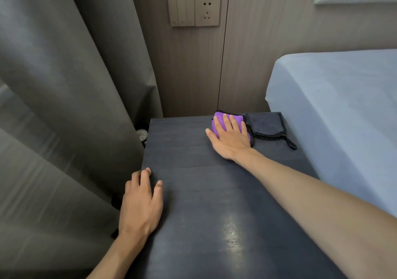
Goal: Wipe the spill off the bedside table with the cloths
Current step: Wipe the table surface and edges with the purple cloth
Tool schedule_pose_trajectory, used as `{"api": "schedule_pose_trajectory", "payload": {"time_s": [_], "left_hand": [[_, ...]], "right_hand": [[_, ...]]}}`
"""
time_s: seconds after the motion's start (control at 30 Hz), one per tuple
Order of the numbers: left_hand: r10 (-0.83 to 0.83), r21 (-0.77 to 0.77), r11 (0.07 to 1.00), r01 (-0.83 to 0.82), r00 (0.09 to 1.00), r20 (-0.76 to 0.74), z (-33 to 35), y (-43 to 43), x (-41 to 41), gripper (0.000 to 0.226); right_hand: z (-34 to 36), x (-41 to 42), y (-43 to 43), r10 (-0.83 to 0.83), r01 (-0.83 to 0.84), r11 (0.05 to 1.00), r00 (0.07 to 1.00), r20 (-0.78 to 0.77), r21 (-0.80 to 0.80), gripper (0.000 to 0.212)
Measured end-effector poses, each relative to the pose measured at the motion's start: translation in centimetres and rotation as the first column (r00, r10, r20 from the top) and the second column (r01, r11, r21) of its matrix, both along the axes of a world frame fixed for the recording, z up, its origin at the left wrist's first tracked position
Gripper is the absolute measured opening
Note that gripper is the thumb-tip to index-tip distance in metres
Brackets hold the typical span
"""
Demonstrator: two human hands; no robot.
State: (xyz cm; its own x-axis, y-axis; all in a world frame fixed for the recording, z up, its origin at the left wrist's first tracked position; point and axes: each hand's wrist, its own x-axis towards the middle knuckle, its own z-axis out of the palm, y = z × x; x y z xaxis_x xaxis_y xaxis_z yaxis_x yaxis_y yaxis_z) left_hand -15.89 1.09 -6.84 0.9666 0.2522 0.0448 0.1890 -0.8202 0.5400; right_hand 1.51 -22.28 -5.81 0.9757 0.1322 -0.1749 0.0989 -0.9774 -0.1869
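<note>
The dark bedside table (pixel 193 154) fills the middle of the view. A folded purple cloth (pixel 236 118) with black trim lies at its far right. My right hand (pixel 231 138) lies flat on top of it, fingers spread, pressing it to the surface. Touching the purple cloth's right side, a folded dark grey cloth (pixel 265 125) with a hanging loop lies in the far right corner. My left hand (pixel 140 201) rests palm down on the table's left edge and holds nothing. A shiny wet-looking streak (pixel 233 233) glints on the near part of the tabletop.
A grey curtain (pixel 64 106) hangs close along the table's left side. A bed with a pale sheet (pixel 335 111) borders the right side. Behind the table, the wood wall panel carries switches and a socket (pixel 194 10). A small round object (pixel 141 135) sits between curtain and table.
</note>
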Motion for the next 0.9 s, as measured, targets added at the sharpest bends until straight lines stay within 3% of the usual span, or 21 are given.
{"api": "schedule_pose_trajectory", "payload": {"time_s": [0.2,0.3,0.47,0.6,0.73,0.83,0.9], "left_hand": [[0.026,-0.07,0.997,-0.026,1.0,0.004,-0.1,0.4,0.2,0.046],[0.029,-0.086,0.996,-0.031,0.999,-0.032,-0.2,0.6,0.4,0.054],[0.041,-0.287,0.957,-0.047,0.999,-0.025,0.5,1.0,0.4,0.044],[-0.073,-0.167,0.983,0.072,0.997,0.002,0.4,1.0,0.1,0.06],[-0.015,-0.153,0.988,0.009,0.999,-0.039,1.0,0.8,0.7,0.078],[-0.011,-0.091,0.996,0.014,0.999,0.031,2.7,-0.5,2.3,0.07],[-0.117,-0.117,0.985,0.128,0.988,0.098,4.4,-2.6,4.6,0.053]], "right_hand": [[0.0,0.3,-0.2,0.024,-0.024,1.0,1.0,0.009,0.009,0.08],[0.2,-0.8,-1.0,0.081,-0.081,0.997,0.997,0.012,0.016,0.08],[0.0,-4.8,-3.1,0.16,-0.162,0.986,0.985,0.061,0.027,0.078],[-0.3,-7.7,-4.5,0.17,-0.174,0.984,0.982,0.081,0.042,0.081],[-0.2,-10.2,-6.2,0.154,-0.161,0.985,0.983,0.104,0.059,0.086],[-0.2,-12.1,-7.9,0.119,-0.126,0.99,0.987,0.108,0.058,0.081],[-0.2,-13.3,-8.9,0.079,-0.086,0.995,0.99,0.118,0.058,0.082]]}}
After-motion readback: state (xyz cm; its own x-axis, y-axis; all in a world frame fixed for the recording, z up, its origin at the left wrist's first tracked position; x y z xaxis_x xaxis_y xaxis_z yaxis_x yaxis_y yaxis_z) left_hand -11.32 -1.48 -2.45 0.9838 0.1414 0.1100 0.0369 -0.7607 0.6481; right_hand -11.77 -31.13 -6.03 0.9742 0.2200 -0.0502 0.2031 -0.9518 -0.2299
